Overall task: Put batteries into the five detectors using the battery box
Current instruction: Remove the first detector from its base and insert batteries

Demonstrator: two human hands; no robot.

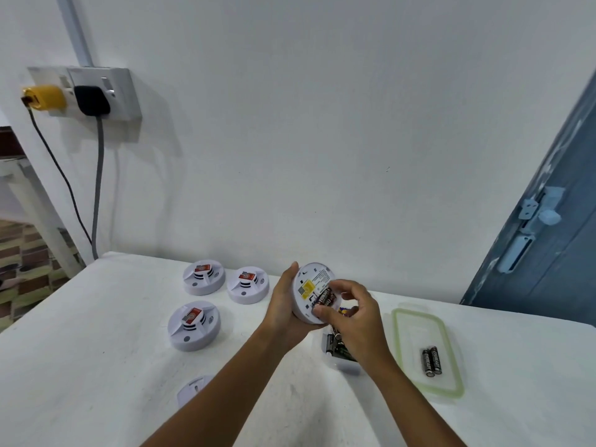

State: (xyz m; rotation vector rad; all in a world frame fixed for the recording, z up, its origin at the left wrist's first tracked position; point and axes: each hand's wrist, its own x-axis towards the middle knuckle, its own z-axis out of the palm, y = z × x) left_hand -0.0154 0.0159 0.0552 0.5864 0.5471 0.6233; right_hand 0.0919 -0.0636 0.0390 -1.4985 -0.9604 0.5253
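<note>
My left hand [282,309] grips a round white detector [311,287], tilted with its back and yellow label facing me. Black batteries [324,298] sit in its compartment, and the fingertips of my right hand [351,312] pinch and press on them. Below my right hand stands the clear battery box [342,359], partly hidden, holding several batteries. Three white detectors lie face up on the table: one at the back left [203,278], one beside it [247,284] and one nearer me [194,325].
The box's green-rimmed lid [427,351] lies to the right with two black batteries [431,361] on it. A white detector cover plate [193,387] peeks out beside my left forearm. The white-clothed table [96,350] meets the wall; a wall socket [96,93] with cables hangs left, a blue door [548,237] right.
</note>
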